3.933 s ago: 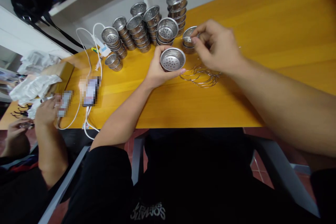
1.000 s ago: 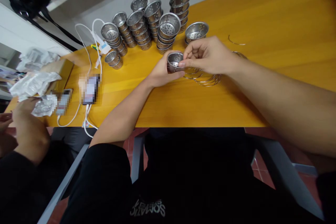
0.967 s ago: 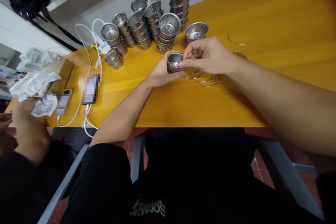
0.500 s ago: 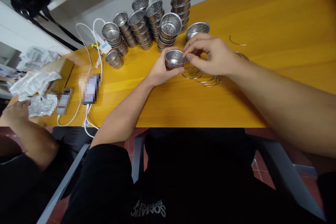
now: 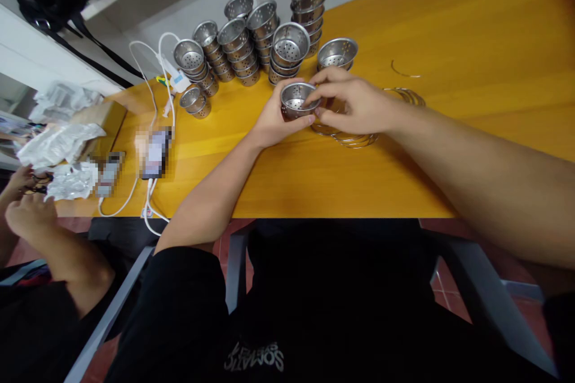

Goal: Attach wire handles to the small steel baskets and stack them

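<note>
My left hand [image 5: 275, 116] is wrapped round a small perforated metal strainer basket [image 5: 296, 109], its opening facing up and toward me. At the basket's right rim is my right hand [image 5: 348, 102], with a finger reaching over the edge into the basket and the thumb low on the outside. The rim lies between them. Just below the right hand, thin metal wire rings [image 5: 357, 142] lie on the table, partly covered by it. Another strainer basket [image 5: 336, 54] stands right behind the right hand.
Several stacks of strainer baskets [image 5: 238, 42] line the back of the yellow table [image 5: 314, 185]. A curved wire piece [image 5: 405, 73] and more wire rings [image 5: 411, 97] lie to the right. Leftward are a phone [image 5: 157, 154] with white cables, plastic bags [image 5: 60, 142] and another person's hands [image 5: 31, 212].
My right hand's fingers have shifted from the basket's right edge to over the rim and inside it. My left hand holds still. The other person's hands at the left have moved.
</note>
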Motion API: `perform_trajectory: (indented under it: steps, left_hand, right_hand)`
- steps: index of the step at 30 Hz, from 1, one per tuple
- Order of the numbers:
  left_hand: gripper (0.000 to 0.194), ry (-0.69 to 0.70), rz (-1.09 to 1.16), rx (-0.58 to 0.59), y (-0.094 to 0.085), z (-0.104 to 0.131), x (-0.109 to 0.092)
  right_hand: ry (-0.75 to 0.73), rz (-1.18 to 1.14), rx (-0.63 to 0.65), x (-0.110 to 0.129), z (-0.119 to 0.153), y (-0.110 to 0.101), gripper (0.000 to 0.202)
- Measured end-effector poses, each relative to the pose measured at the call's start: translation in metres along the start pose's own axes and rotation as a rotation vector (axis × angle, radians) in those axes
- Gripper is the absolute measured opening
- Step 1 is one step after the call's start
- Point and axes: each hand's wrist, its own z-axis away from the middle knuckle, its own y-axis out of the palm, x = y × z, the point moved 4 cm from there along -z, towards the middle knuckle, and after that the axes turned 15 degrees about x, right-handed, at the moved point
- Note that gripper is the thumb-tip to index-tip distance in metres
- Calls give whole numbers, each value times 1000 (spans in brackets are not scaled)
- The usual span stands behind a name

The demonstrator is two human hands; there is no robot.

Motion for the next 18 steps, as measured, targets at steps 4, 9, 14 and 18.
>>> perform_trajectory:
  steps: [4, 9, 14, 18]
  left_hand:
    - [101, -27, 96, -55, 7, -4, -2]
    - [97, -104, 192, -5, 3, -3, 5]
    - [94, -81, 167, 91, 4, 1, 18]
    - [89, -67, 111, 89, 4, 1, 21]
  right_hand:
    - [29, 26, -145, 7, 3, -13, 31]
    - [152, 174, -423, -2, 13, -42, 29]
    - [276, 292, -486, -30, 20, -60, 25]
    - [363, 311, -479, -44, 20, -62, 24]
